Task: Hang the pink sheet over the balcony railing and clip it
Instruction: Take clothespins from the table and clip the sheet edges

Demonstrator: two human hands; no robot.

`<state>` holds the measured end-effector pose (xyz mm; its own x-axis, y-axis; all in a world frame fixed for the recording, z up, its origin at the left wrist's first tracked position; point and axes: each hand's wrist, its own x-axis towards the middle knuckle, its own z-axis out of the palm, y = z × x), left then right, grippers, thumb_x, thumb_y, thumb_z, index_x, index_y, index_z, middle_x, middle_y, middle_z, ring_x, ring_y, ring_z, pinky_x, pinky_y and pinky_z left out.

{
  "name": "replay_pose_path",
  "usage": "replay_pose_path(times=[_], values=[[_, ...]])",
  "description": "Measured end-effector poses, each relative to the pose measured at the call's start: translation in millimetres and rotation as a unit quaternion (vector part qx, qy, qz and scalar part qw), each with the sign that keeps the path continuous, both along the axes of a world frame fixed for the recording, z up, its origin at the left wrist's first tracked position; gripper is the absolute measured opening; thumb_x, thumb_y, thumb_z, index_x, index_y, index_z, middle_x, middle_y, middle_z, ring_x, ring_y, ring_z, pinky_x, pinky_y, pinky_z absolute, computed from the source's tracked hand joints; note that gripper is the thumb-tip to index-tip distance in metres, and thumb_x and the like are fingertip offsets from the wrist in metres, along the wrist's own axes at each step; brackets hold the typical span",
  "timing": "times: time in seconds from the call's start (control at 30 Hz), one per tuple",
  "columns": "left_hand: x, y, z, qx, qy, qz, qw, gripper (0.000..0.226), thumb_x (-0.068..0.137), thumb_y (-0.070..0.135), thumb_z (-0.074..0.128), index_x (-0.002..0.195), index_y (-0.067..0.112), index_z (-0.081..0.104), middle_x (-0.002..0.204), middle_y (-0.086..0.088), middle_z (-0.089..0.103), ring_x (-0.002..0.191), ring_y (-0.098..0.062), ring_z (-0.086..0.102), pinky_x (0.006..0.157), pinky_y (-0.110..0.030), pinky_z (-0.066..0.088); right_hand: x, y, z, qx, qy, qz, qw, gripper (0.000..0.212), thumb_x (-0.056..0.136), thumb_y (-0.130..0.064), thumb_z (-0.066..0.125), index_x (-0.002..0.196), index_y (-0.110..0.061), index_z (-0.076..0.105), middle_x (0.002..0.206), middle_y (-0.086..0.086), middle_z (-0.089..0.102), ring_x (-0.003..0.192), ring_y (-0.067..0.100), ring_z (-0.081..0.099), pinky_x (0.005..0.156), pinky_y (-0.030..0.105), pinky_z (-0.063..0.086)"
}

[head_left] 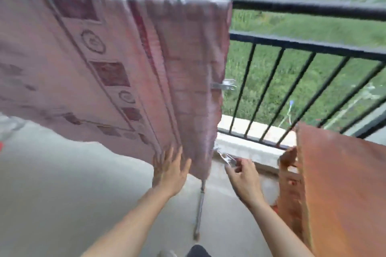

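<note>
The pink sheet (117,64), patterned with darker squares and spirals, hangs over the black balcony railing (302,9) and covers its left part. A metal clip (224,85) sits on the sheet's right edge, halfway down. My left hand (168,171) presses with straight fingers against the sheet's lower right corner. My right hand (242,175) pinches a second metal clip (226,158) just right of that corner, close to the sheet's edge. The view is blurred.
An orange-brown cloth (338,183) hangs at the right, near my right hand. A thin metal rod (199,210) lies on the concrete floor below the sheet's corner. A low concrete kerb (250,148) runs under the railing bars. Grass lies beyond.
</note>
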<state>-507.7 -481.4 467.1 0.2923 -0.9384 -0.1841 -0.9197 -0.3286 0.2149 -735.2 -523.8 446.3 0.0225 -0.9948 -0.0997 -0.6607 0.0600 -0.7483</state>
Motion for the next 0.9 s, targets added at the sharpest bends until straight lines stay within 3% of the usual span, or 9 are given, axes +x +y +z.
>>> replay_pose_path(times=[0.07,0.13,0.23,0.33,0.47,0.57,0.7,0.9], values=[[77,14,8,-0.009,-0.008,0.061,0.998,0.073,0.09,0.061,0.014,0.149,0.025,0.034,0.16,-0.007,0.025,0.146,-0.029,0.024,0.117,-0.053,0.019,77,-13,12,-0.036,0.003,0.089,0.995,0.024,0.087,-0.04,0.068,0.102,-0.021,0.067,0.091,-0.006,0.055,0.077,0.001,0.055,0.074,0.029,0.045],[151,33,13,-0.023,-0.006,0.121,0.992,0.069,0.092,0.058,0.013,0.152,0.026,0.025,0.163,-0.003,0.015,0.149,-0.026,0.014,0.118,-0.052,0.012,157,-23,21,-0.053,0.007,0.172,0.984,0.025,0.086,-0.039,0.07,0.104,-0.022,0.069,0.088,-0.007,0.056,0.078,0.01,0.057,0.071,0.029,0.044],[249,67,19,-0.059,-0.008,0.215,0.975,0.061,0.1,0.054,0.019,0.155,0.027,0.013,0.164,0.0,-0.001,0.15,-0.02,-0.003,0.121,-0.047,0.001,274,-28,31,-0.028,-0.015,0.255,0.967,0.029,0.085,-0.035,0.072,0.112,-0.025,0.067,0.096,-0.005,0.059,0.081,0.011,0.06,0.073,0.029,0.05],[328,96,35,-0.09,-0.014,0.29,0.953,0.063,0.1,0.055,0.02,0.155,0.026,0.014,0.164,0.0,-0.004,0.15,-0.019,-0.006,0.12,-0.045,0.0,379,-24,35,-0.029,-0.053,0.293,0.954,0.03,0.084,-0.037,0.071,0.11,-0.022,0.068,0.092,-0.009,0.06,0.081,0.005,0.059,0.07,0.02,0.047],[421,117,53,-0.11,-0.037,0.351,0.929,0.063,0.099,0.055,0.024,0.155,0.026,0.015,0.164,-0.001,-0.001,0.15,-0.02,-0.002,0.12,-0.045,0.004,496,-11,45,-0.007,-0.087,0.336,0.938,0.023,0.083,-0.051,0.067,0.099,-0.036,0.062,0.087,-0.016,0.06,0.08,0.0,0.059,0.065,0.021,0.044],[485,122,55,-0.119,-0.048,0.382,0.915,0.065,0.099,0.055,0.024,0.155,0.024,0.015,0.164,-0.003,-0.001,0.15,-0.021,-0.001,0.12,-0.046,0.005,572,-9,39,-0.006,-0.102,0.361,0.927,0.024,0.083,-0.06,0.066,0.088,-0.036,0.062,0.081,-0.015,0.061,0.073,0.0,0.058,0.057,0.011,0.037],[573,117,49,-0.115,-0.053,0.41,0.903,0.082,0.087,0.067,0.003,0.156,0.025,0.01,0.164,-0.004,-0.006,0.15,-0.022,-0.003,0.119,-0.044,0.003,669,-18,32,-0.008,-0.11,0.398,0.911,0.036,0.083,-0.067,0.064,0.096,-0.034,0.066,0.094,-0.015,0.061,0.083,-0.005,0.057,0.062,0.01,0.038],[728,79,59,-0.098,-0.042,0.444,0.89,0.068,0.099,0.056,0.022,0.156,0.023,0.006,0.163,-0.004,-0.012,0.15,-0.022,-0.007,0.12,-0.047,0.003,834,-66,40,-0.016,-0.131,0.442,0.887,0.015,0.092,-0.05,0.06,0.101,-0.038,0.063,0.099,-0.014,0.061,0.08,-0.003,0.058,0.062,0.007,0.035]])
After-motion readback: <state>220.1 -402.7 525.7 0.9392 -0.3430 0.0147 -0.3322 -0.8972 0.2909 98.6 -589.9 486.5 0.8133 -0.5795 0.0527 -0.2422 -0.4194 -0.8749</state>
